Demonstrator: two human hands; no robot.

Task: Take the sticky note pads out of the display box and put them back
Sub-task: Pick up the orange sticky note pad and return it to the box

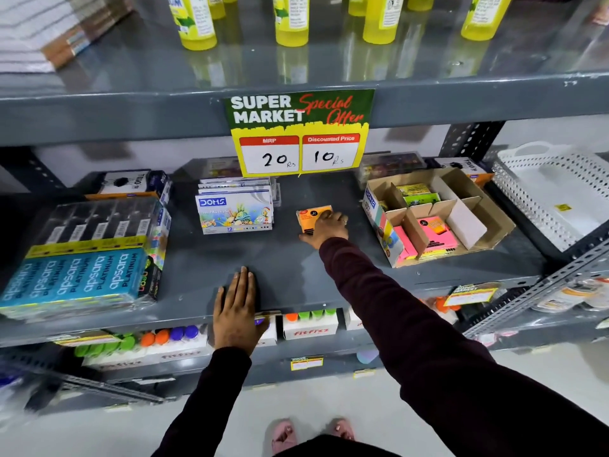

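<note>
An orange pad [311, 216] lies flat on the grey shelf [283, 258], toward the middle of its depth and well left of the box [487, 232]. The right hand [328, 227] rests on top of it, fingers laid over its right half and thumb down at its near edge; whether this grip is pinching the pad or only pressing on it cannot be told. The box, open cardboard with dividers, sits toward the shelf's right end. Pink pads [436, 234] fill its near compartments, green pads [417, 194] lie in a far one, and the right-hand compartments show bare cardboard. The left hand [235, 311] lies flat, fingers spread slightly, palm down over the shelf's front edge, holding nothing. Left of the orange pad stands a stack of crayon boxes [235, 211], and at the shelf's left end are wrapped pencil packs [79, 265]. A price sign [298, 133] hangs from the front edge of the shelf above, over the orange pad. A white tray [553, 192] lies beyond the box to the right.
</note>
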